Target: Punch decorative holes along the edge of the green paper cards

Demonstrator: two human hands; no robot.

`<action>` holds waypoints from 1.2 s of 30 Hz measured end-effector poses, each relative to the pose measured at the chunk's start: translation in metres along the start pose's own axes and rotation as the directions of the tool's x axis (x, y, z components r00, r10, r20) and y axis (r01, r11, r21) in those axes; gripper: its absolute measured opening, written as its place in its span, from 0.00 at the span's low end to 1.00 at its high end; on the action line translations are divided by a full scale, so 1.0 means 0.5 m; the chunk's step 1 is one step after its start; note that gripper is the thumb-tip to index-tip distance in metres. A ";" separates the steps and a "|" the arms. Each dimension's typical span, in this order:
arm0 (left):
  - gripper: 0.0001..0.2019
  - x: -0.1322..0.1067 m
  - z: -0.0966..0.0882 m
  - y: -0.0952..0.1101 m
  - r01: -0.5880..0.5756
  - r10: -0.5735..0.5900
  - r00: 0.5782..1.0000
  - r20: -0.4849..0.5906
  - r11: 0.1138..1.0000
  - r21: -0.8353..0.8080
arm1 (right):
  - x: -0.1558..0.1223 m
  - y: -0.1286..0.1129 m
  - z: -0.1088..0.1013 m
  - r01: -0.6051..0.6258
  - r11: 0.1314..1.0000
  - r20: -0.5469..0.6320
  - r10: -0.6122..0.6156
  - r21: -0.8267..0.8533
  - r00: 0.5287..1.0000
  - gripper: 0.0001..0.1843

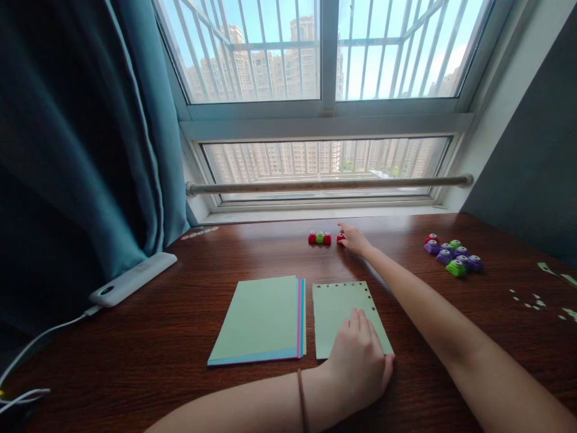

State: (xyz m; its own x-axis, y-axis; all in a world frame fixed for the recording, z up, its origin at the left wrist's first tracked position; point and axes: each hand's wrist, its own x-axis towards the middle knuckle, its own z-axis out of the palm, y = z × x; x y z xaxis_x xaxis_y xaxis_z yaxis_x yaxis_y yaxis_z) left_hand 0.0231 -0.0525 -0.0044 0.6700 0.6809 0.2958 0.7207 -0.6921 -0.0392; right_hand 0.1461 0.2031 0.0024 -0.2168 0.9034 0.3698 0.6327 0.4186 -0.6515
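Note:
My left hand (358, 355) lies flat over the lower part of a small pale green sheet (336, 313), fingers stretched out and thumb at its right edge. A brown band circles that wrist. Small star-shaped holes run along the sheet's top edge and down its upper right side. Far back on the table, my right hand (356, 242) has its fingers around a small red craft punch (341, 237), index finger raised. Just left of it stand two more red punches with a green craft punch (320, 238) between them, in a row.
Left of the sheet lies a stack of coloured paper (261, 319). Several purple, green and red punches (444, 257) cluster at the right, with paper scraps (534, 304) nearer. A white power strip (135, 279) with a cable sits beside the blue curtain (148, 150). A window stands behind.

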 end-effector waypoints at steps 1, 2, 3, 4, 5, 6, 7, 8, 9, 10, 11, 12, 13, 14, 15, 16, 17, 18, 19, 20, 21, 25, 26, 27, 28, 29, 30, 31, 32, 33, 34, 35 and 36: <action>0.25 0.002 -0.004 -0.002 0.004 -0.003 1.000 0.010 1.000 -0.024 | -0.016 -0.004 -0.007 0.001 1.000 -0.013 -0.001 0.019 1.000 0.29; 0.23 0.005 -0.009 -0.004 0.015 -0.014 1.000 0.022 0.998 -0.054 | -0.036 -0.010 -0.015 0.002 0.999 -0.028 -0.001 0.043 1.000 0.29; 0.21 0.008 -0.014 -0.007 0.042 -0.038 0.998 0.040 0.995 -0.095 | -0.060 -0.017 -0.026 0.002 0.998 -0.044 0.001 0.070 0.999 0.29; 0.19 0.011 -0.018 -0.011 0.087 -0.081 0.995 0.055 0.987 -0.133 | -0.087 -0.026 -0.038 0.003 0.996 -0.059 0.002 0.094 0.998 0.29; 0.19 0.014 -0.022 -0.015 0.152 -0.144 0.988 0.062 0.974 -0.166 | -0.119 -0.036 -0.052 0.004 0.992 -0.070 0.005 0.129 0.998 0.29; 0.19 0.017 -0.023 -0.018 0.223 -0.215 0.974 0.066 0.956 -0.191 | -0.153 -0.046 -0.067 0.004 0.986 -0.076 0.009 0.167 0.997 0.29; 0.21 0.019 -0.024 -0.022 0.282 -0.271 0.959 0.079 0.937 -0.208 | -0.189 -0.057 -0.082 0.004 0.976 -0.077 0.013 0.218 0.997 0.29; 0.22 0.021 -0.023 -0.025 0.318 -0.301 0.948 0.108 0.922 -0.223 | -0.226 -0.066 -0.097 -0.003 0.942 -0.069 0.028 0.336 0.997 0.29; 0.25 0.023 -0.021 -0.027 0.339 -0.315 0.939 0.135 0.911 -0.233 | -0.261 -0.075 -0.111 -0.024 0.901 -0.059 0.055 0.432 0.997 0.29; 0.27 0.025 -0.018 -0.028 0.349 -0.318 0.934 0.160 0.907 -0.237 | -0.293 -0.081 -0.123 -0.057 0.861 -0.042 0.091 0.505 0.995 0.29; 0.29 0.027 -0.015 -0.028 0.353 -0.317 0.931 0.180 0.905 -0.236 | -0.321 -0.085 -0.132 -0.093 0.822 -0.027 0.131 0.562 0.991 0.30; 0.31 0.028 -0.013 -0.028 0.357 -0.316 0.929 0.195 0.905 -0.231 | -0.345 -0.088 -0.139 -0.129 0.792 -0.014 0.171 0.596 0.985 0.30; 0.32 0.029 -0.011 -0.027 0.357 -0.315 0.927 0.204 0.907 -0.223 | -0.363 -0.088 -0.143 -0.157 0.770 -0.002 0.202 0.619 0.979 0.31; 0.33 0.030 -0.010 -0.025 0.358 -0.315 0.926 0.209 0.909 -0.214 | -0.378 -0.086 -0.145 -0.176 0.755 0.011 0.219 0.632 0.976 0.31; 0.32 0.031 -0.009 -0.023 0.360 -0.318 0.924 0.210 0.911 -0.203 | -0.388 -0.084 -0.144 -0.186 0.747 0.025 0.221 0.638 0.975 0.31; 0.32 0.031 -0.008 -0.022 0.361 -0.321 0.924 0.209 0.912 -0.194 | -0.395 -0.081 -0.142 -0.188 0.745 0.040 0.212 0.641 0.977 0.30; 0.31 0.031 -0.008 -0.020 0.364 -0.326 0.922 0.208 0.913 -0.185 | -0.399 -0.079 -0.138 -0.183 0.747 0.055 0.193 0.640 0.980 0.30; 0.30 0.030 -0.007 -0.019 0.365 -0.327 0.922 0.208 0.914 -0.177 | -0.401 -0.077 -0.134 -0.172 0.751 0.062 0.172 0.637 0.983 0.29; 0.29 0.030 -0.007 -0.019 0.365 -0.329 0.921 0.210 0.915 -0.170 | -0.403 -0.076 -0.129 -0.161 0.756 0.064 0.156 0.635 0.986 0.28; 0.29 0.029 -0.007 -0.018 0.364 -0.328 0.921 0.212 0.917 -0.165 | -0.404 -0.075 -0.125 -0.151 0.760 0.058 0.148 0.632 0.987 0.27; 0.29 0.029 -0.007 -0.018 0.362 -0.326 0.921 0.213 0.918 -0.161 | -0.405 -0.076 -0.122 -0.144 0.768 0.047 0.148 0.624 0.988 0.27; 0.29 0.030 -0.008 -0.019 0.368 -0.330 0.917 0.225 0.917 -0.156 | -0.409 -0.080 -0.114 -0.143 0.853 -0.020 0.177 0.502 0.984 0.26; 0.30 0.031 -0.008 -0.019 0.370 -0.330 0.915 0.230 0.916 -0.156 | -0.410 -0.080 -0.114 -0.145 0.876 -0.031 0.179 0.460 0.983 0.26; 0.30 0.032 -0.009 -0.019 0.370 -0.329 0.914 0.236 0.916 -0.156 | -0.411 -0.080 -0.113 -0.147 0.893 -0.035 0.179 0.426 0.983 0.26; 0.29 0.033 -0.009 -0.019 0.369 -0.327 0.914 0.240 0.916 -0.158 | -0.411 -0.080 -0.113 -0.150 0.904 -0.033 0.178 0.400 0.984 0.26; 0.30 0.033 -0.010 -0.019 0.367 -0.324 0.914 0.244 0.916 -0.160 | -0.411 -0.079 -0.113 -0.153 0.912 -0.025 0.176 0.381 0.984 0.26; 0.30 0.034 -0.010 -0.019 0.366 -0.322 0.914 0.248 0.916 -0.162 | -0.410 -0.079 -0.113 -0.154 0.917 -0.016 0.172 0.367 0.985 0.25; 0.30 0.033 -0.010 -0.019 0.365 -0.319 0.914 0.252 0.916 -0.165 | -0.410 -0.079 -0.112 -0.153 0.923 -0.005 0.166 0.354 0.986 0.25; 0.30 0.033 -0.010 -0.019 0.365 -0.318 0.914 0.252 0.916 -0.167 | -0.409 -0.079 -0.112 -0.151 0.927 0.006 0.158 0.344 0.987 0.25; 0.30 0.033 -0.009 -0.019 0.365 -0.317 0.914 0.252 0.916 -0.169 | -0.409 -0.080 -0.112 -0.148 0.929 0.015 0.152 0.339 0.988 0.25; 0.30 0.032 -0.008 -0.019 0.364 -0.317 0.915 0.250 0.915 -0.171 | -0.408 -0.080 -0.112 -0.146 0.930 0.022 0.147 0.338 0.989 0.26; 0.30 0.031 -0.007 -0.019 0.364 -0.317 0.916 0.248 0.915 -0.174 | -0.408 -0.081 -0.113 -0.145 0.929 0.028 0.145 0.341 0.989 0.26; 0.30 0.030 -0.006 -0.020 0.363 -0.317 0.917 0.244 0.915 -0.177 | -0.408 -0.082 -0.113 -0.147 0.927 0.032 0.144 0.346 0.989 0.26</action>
State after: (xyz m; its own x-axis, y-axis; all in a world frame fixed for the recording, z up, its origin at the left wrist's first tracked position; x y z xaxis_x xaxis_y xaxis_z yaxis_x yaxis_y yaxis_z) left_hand 0.0256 -0.0361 0.0035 0.4295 0.9017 0.0502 0.8710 -0.4283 0.2406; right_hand 0.2066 -0.0036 -0.0089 -0.1468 0.9569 0.2505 0.3605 0.2876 -0.8873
